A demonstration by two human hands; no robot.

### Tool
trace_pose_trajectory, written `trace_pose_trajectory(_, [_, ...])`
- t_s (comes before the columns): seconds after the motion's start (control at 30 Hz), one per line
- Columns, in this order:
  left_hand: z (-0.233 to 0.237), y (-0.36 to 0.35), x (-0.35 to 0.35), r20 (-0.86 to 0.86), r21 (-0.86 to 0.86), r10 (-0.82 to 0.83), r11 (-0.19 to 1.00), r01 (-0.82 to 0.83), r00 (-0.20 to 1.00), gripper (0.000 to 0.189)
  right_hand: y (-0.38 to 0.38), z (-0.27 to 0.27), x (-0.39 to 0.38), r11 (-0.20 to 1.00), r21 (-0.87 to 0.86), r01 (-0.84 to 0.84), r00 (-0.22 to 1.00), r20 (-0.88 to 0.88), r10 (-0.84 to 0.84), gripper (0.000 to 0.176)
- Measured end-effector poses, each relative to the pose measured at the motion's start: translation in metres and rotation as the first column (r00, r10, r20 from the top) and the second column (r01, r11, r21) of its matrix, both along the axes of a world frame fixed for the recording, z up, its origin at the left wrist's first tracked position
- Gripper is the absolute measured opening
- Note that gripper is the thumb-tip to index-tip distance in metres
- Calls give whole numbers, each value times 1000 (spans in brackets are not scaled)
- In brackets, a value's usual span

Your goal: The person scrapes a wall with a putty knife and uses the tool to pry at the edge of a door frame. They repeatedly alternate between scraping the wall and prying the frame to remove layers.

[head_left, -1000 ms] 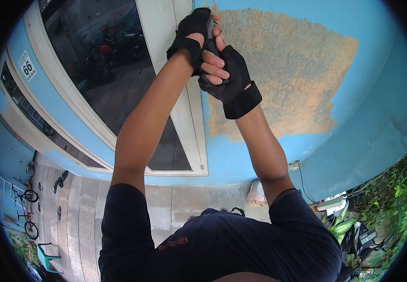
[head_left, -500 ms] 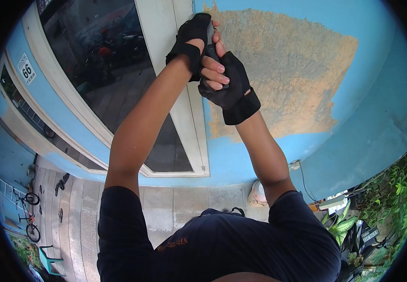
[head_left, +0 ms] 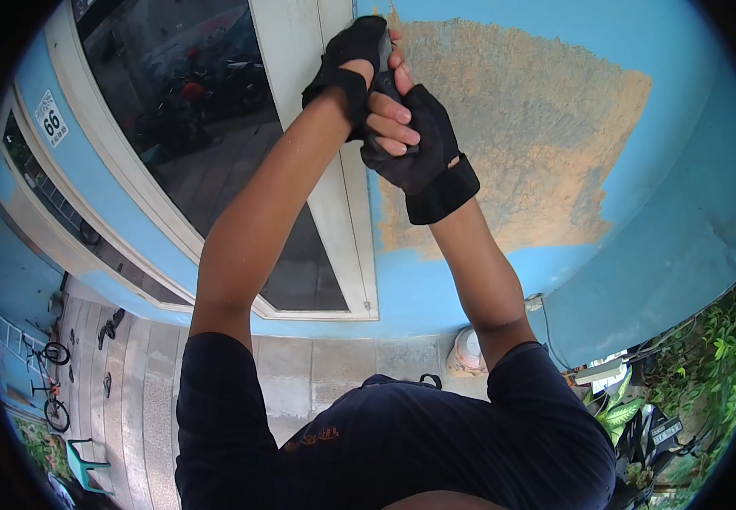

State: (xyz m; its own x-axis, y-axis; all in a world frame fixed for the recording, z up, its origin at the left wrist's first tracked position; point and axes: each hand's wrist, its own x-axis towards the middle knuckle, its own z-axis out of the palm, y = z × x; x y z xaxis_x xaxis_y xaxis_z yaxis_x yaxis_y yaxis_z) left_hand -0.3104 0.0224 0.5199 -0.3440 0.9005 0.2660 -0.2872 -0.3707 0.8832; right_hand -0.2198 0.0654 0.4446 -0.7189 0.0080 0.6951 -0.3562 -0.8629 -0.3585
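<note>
Both hands, in black fingerless gloves, are raised to the wall beside the door frame (head_left: 298, 53). My left hand (head_left: 354, 53) is higher, closed over the upper end of a dark hand tool (head_left: 386, 81). Just below, my right hand (head_left: 412, 140) wraps its fingers round the tool's lower part. Most of the tool is hidden by the gloves, so its kind and working end cannot be made out. Right of the hands, the blue wall (head_left: 504, 265) has a large rough patch (head_left: 529, 127) of bare grey and tan plaster with ragged edges.
A glass door panel (head_left: 189, 93) stands at left, with a number sign (head_left: 51, 119) beyond it. A white bucket (head_left: 468, 348) sits on the floor by the wall. Farther off are a bicycle (head_left: 51, 387), a green stool (head_left: 87, 466), plants (head_left: 708, 374) and a motorbike (head_left: 661, 429).
Both hands have shifted very slightly up and to the right in view, still closed on the tool. The bare patch looks the same.
</note>
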Motion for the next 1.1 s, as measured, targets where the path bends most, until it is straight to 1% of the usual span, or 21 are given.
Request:
trace_pose_trajectory(0.07, [-3, 1, -1, -41, 15, 1, 1000, -1, 999, 30, 1, 1, 3, 1000, 25, 2, 1000, 12, -2, 20])
trace_pose_trajectory(0.13, [-1, 4, 0, 59, 55, -36, 998, 33, 998, 31, 4, 7, 6, 999, 33, -10, 998, 65, 7, 10])
trace_pose_trajectory(0.27, [-19, 7, -1, 4, 36, 15, 999, -15, 1000, 32, 1, -11, 9, 999, -25, 44, 993, 109, -41, 10])
trace_pose_trajectory(0.37, [-20, 12, 1, -3, 16, 15, 1000, -15, 1000, 34, 6, -10, 16, 997, 56, 44, 992, 114, -50, 8])
trace_pose_trajectory(0.4, [-12, 16, 1, -5, 21, 18, 1000, -18, 1000, 34, 11, -3, 14, 997, 62, 41, 993, 112, -48, 8])
trace_pose_trajectory(0.47, [7, 19, 6, -2, 108, 3, 994, -2, 1000, 35, 18, 16, 13, 999, 38, 18, 998, 63, -21, 8])
trace_pose_trajectory(0.5, [14, 19, 8, -44, 98, 14, 995, -10, 999, 33, 22, 21, 11, 999, 44, 31, 998, 52, -33, 10])
trace_pose_trajectory(0.53, [9, 20, 9, -40, 94, 14, 995, -10, 999, 33, 21, 17, 14, 999, 41, 31, 998, 57, -34, 10])
trace_pose_trajectory(0.6, [0, 22, 9, 11, 108, -7, 994, 6, 1000, 32, 18, 7, 17, 998, 47, 53, 997, 54, -55, 19])
trace_pose_trajectory(0.67, [-30, 20, 14, 7, 36, 53, 998, -54, 999, 33, 11, -20, 29, 993, 24, 113, 978, 177, -115, 20])
trace_pose_trajectory(0.73, [-74, 14, 23, 55, -62, 61, 996, -58, 997, 36, 0, -51, 50, 980, 0, 200, 916, 354, -187, 12])
trace_pose_trajectory(0.77, [-103, 25, 18, 93, -118, 63, 992, -52, 994, 38, -5, -67, 60, 981, -12, 191, 914, 366, -174, 11])
trace_pose_trajectory(0.83, [-146, 15, 31, 78, -82, -11, 996, 17, 997, 42, -12, -108, 80, 979, -28, 200, 885, 434, -168, 14])
trace_pose_trajectory(0.87, [-167, 11, 37, 126, -90, -76, 992, 87, 989, 42, -14, -128, 90, 975, -27, 221, 856, 485, -181, 17])
trace_pose_trajectory(0.9, [-187, 11, 45, 146, -106, -79, 990, 95, 986, 42, -22, -141, 103, 975, -50, 216, 855, 492, -164, 19])
trace_pose_trajectory(0.93, [-202, 7, 53, 166, -158, -81, 982, 108, 983, 42, -26, -151, 113, 975, -71, 210, 853, 500, -147, 21])
trace_pose_trajectory(0.97, [-217, 2, 62, 166, -148, -101, 981, 126, 981, 42, -27, -163, 119, 976, -72, 207, 854, 500, -144, 21])
trace_pose_trajectory(1.0, [-232, 1, 70, 207, -144, -154, 972, 186, 966, 43, -27, -175, 124, 967, -18, 253, 821, 533, -205, 21])
trace_pose_trajectory(1.03, [-239, -5, 81, 227, -150, -130, 975, 166, 965, 43, -29, -179, 128, 955, 38, 294, 782, 564, -264, 22])
trace_pose_trajectory(1.07, [-243, -10, 91, 248, -157, -104, 977, 146, 963, 44, -30, -180, 133, 955, 34, 294, 779, 570, -260, 22])
trace_pose_trajectory(1.1, [-247, -13, 97, 249, -160, -105, 976, 147, 963, 44, -31, -178, 137, 944, 86, 318, 746, 592, -305, 22])
